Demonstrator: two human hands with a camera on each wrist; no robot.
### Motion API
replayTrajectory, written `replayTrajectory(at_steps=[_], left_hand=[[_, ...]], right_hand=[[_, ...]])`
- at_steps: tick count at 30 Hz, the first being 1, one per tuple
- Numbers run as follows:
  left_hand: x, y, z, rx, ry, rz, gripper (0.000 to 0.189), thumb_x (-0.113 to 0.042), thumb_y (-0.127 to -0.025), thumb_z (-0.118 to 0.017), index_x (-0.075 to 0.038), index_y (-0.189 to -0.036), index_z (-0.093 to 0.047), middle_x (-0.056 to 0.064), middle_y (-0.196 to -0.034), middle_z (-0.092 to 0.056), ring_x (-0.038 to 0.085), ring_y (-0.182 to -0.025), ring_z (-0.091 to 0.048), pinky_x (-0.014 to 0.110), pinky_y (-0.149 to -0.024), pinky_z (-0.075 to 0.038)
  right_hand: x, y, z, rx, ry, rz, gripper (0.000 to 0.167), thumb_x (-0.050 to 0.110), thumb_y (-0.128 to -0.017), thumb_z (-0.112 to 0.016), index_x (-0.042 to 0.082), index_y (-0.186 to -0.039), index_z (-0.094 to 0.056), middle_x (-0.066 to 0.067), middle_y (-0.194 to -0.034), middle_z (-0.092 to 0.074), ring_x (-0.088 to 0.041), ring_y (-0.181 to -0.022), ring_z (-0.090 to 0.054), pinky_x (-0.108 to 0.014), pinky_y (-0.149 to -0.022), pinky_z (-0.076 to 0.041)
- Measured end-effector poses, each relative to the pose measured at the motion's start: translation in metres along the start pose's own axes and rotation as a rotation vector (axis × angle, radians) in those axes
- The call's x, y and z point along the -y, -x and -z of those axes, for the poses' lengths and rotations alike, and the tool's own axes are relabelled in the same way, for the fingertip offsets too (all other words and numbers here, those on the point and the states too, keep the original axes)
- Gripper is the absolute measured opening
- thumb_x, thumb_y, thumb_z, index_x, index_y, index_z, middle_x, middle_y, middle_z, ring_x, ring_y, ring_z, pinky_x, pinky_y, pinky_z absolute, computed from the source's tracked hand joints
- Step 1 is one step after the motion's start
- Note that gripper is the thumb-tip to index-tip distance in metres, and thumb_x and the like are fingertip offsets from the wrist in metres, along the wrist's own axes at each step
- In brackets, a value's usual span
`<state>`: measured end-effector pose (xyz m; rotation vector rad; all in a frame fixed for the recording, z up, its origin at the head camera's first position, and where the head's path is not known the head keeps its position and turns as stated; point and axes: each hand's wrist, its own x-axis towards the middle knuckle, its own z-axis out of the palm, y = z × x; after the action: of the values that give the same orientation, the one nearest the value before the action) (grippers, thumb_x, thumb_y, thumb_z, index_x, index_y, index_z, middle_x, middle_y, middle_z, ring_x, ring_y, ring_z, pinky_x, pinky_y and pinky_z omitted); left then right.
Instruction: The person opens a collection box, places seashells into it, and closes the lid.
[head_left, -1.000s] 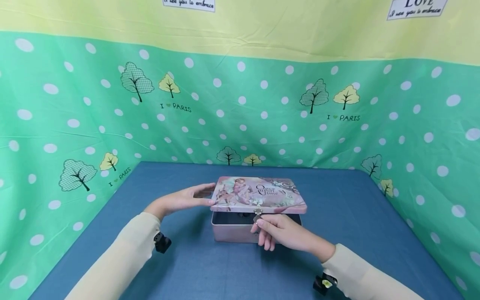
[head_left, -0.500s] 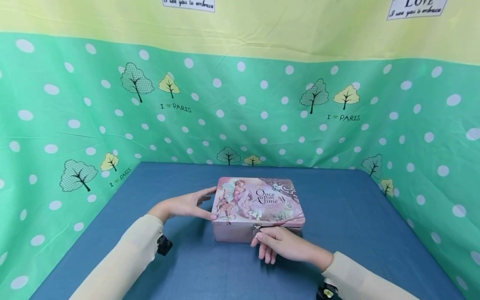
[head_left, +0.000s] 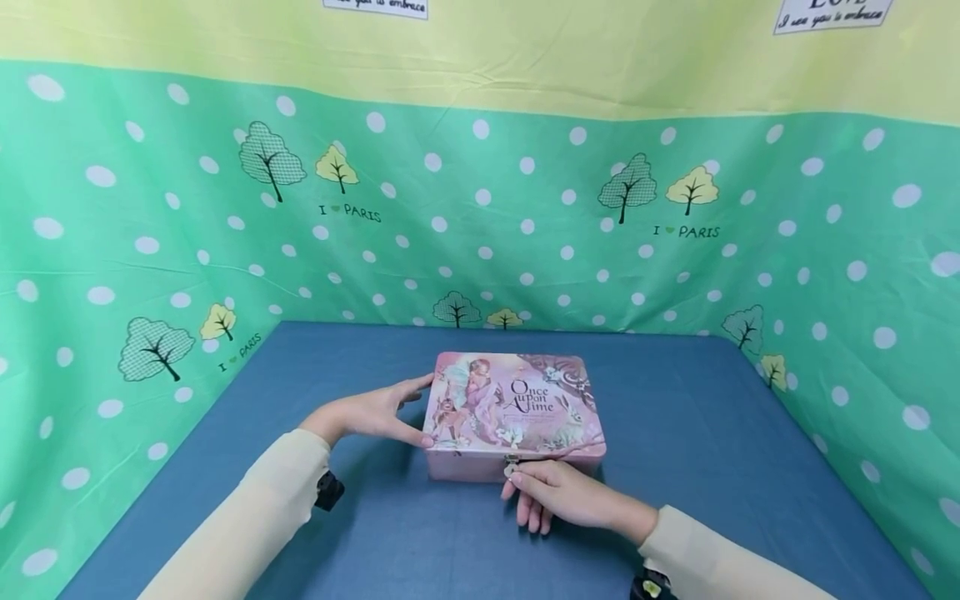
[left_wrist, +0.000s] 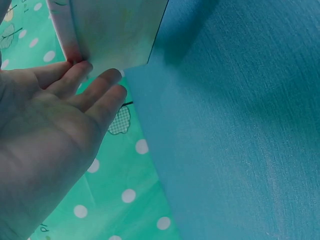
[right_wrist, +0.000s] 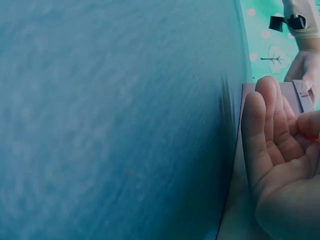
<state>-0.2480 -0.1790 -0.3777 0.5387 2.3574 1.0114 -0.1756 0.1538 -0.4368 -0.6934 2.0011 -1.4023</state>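
A pink tin box (head_left: 467,467) with a hinged lid (head_left: 517,400), printed with a fairy and "Once upon a Time", lies mid-table in the head view. The lid is down on the box. My left hand (head_left: 371,414) touches the lid's left side, thumb at the front corner and fingers farther back, mostly straight. In the left wrist view those fingertips (left_wrist: 114,92) are near the box's side. At the front, my right hand (head_left: 562,493) pinches the small metal latch (head_left: 512,469) between thumb and index finger. The right wrist view shows its other fingers (right_wrist: 255,130) loosely extended.
A blue cloth (head_left: 420,550) covers the table. Green and yellow curtain (head_left: 480,250) with dots and trees surrounds it at the back and sides. Each wrist carries a small black camera (head_left: 328,490).
The lid, raised above the box a second ago, has come down onto it. Both hands moved slightly down with it, the right still pinching the latch.
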Motion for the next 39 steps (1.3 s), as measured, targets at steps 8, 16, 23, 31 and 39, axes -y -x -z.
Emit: replayTrajectory(at_steps=[8, 16, 23, 31, 39], left_hand=[[0.0013, 0.0, -0.0002, -0.007, -0.001, 0.006, 0.115, -0.046, -0.079, -0.084, -0.022, -0.163, -0.008, 0.013, -0.165, -0.014, 0.037, -0.148, -0.02, 0.062, -0.112, -0.026], [0.002, -0.0003, -0.001, -0.013, -0.004, 0.01, 0.116, -0.046, -0.079, -0.084, -0.021, -0.163, -0.009, 0.013, -0.165, -0.015, 0.036, -0.148, -0.021, 0.062, -0.111, -0.027], [0.0021, -0.0006, -0.0005, -0.004, 0.0, -0.003, 0.115, -0.045, -0.08, -0.083, -0.021, -0.163, -0.008, 0.013, -0.165, -0.014, 0.036, -0.149, -0.02, 0.061, -0.112, -0.026], [0.0018, -0.0017, -0.0009, -0.006, 0.011, 0.0, 0.116, -0.046, -0.079, -0.084, -0.022, -0.163, -0.009, 0.012, -0.165, -0.014, 0.036, -0.149, -0.02, 0.062, -0.111, -0.026], [0.0036, -0.0015, -0.0016, -0.013, 0.02, -0.001, 0.115, -0.044, -0.079, -0.085, -0.022, -0.163, -0.009, 0.011, -0.165, -0.015, 0.035, -0.148, -0.022, 0.06, -0.111, -0.028]], right_hand=[[0.0025, -0.0014, -0.0035, -0.034, -0.042, -0.068, 0.044, 0.033, -0.111, -0.038, 0.001, -0.11, -0.069, -0.009, -0.076, -0.068, -0.016, -0.06, -0.063, -0.032, -0.054, -0.055], [0.0029, -0.0019, -0.0041, -0.031, -0.087, -0.101, 0.048, 0.037, -0.11, -0.037, 0.001, -0.111, -0.07, -0.01, -0.077, -0.069, -0.015, -0.059, -0.063, -0.031, -0.052, -0.053], [0.0023, -0.0026, -0.0038, -0.043, -0.098, -0.133, 0.054, 0.043, -0.11, -0.036, 0.002, -0.109, -0.071, -0.008, -0.076, -0.07, -0.013, -0.058, -0.063, -0.028, -0.05, -0.051], [0.0005, -0.0024, -0.0047, -0.032, -0.121, -0.126, 0.056, 0.044, -0.11, -0.034, 0.001, -0.11, -0.069, -0.008, -0.076, -0.069, -0.013, -0.058, -0.063, -0.027, -0.051, -0.051], [0.0017, -0.0025, -0.0035, -0.006, -0.112, -0.114, 0.053, 0.041, -0.11, -0.035, 0.0, -0.11, -0.069, -0.008, -0.076, -0.069, -0.014, -0.059, -0.063, -0.028, -0.052, -0.053]])
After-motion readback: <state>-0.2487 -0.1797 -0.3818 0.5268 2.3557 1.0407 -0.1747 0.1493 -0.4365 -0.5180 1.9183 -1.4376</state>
